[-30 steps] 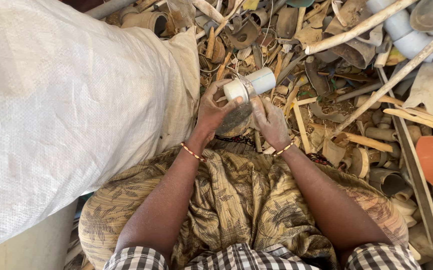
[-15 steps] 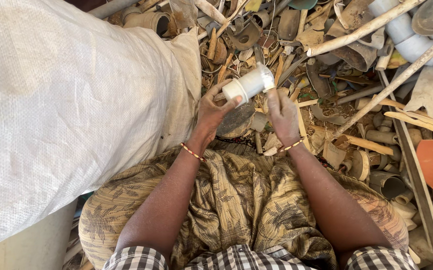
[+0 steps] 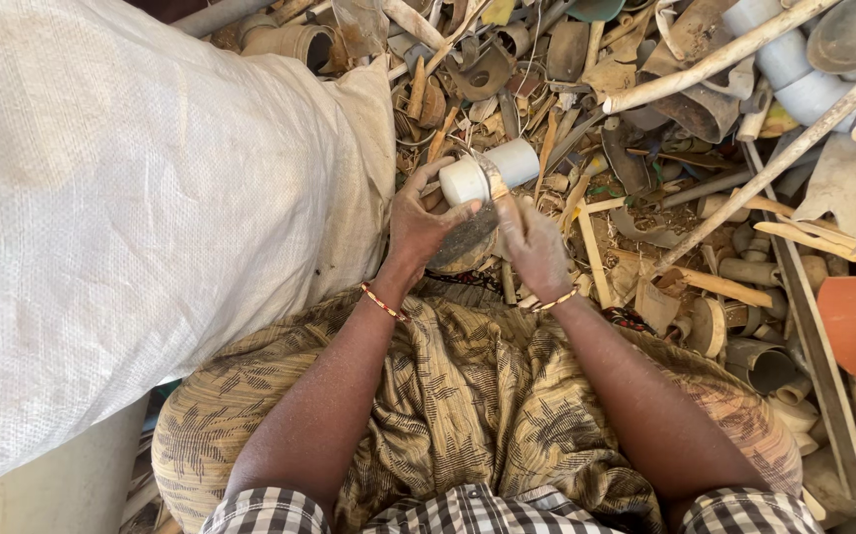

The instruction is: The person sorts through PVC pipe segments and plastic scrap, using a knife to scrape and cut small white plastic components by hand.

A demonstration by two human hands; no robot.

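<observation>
While my left hand stays clenched around the near end of the white pipe piece, my right hand has risen from below the pipe and now grips a thin blade-like tool, pressed against the pipe's side. Work on the piece has therefore begun. Beyond my fingers lies the scrap pipe heap; to their left, the white woven sack.

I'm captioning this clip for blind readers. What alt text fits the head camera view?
Seen from above, a person's left hand holds a short white pipe piece while the right hand presses a thin tool against it, over a heap of scrap pipes. A large white woven sack fills the left side.
</observation>
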